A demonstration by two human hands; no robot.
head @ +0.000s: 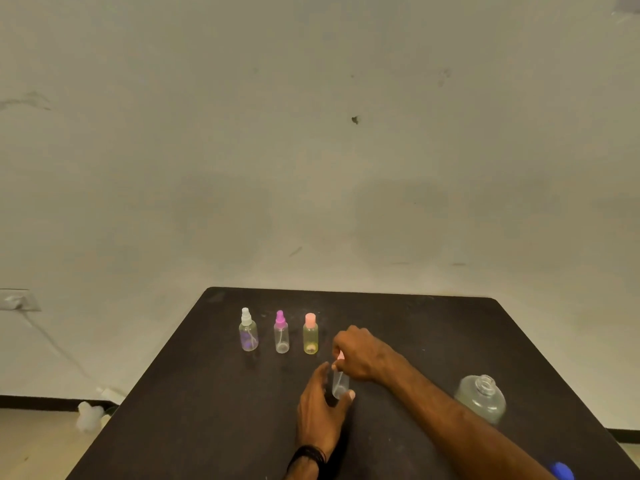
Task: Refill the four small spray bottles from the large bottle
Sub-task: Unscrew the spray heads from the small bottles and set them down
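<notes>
Hands: left hand grips light, slippery small bottle body; right hand pinches its pink cap.

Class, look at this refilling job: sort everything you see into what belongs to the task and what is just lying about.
Belongs:
white-capped spray bottle
purple-capped spray bottle
pink-capped bottle
small clear bottle held by left hand; right hand at its top
large glass bottle, open

Lying about:
blue object
wall socket
</notes>
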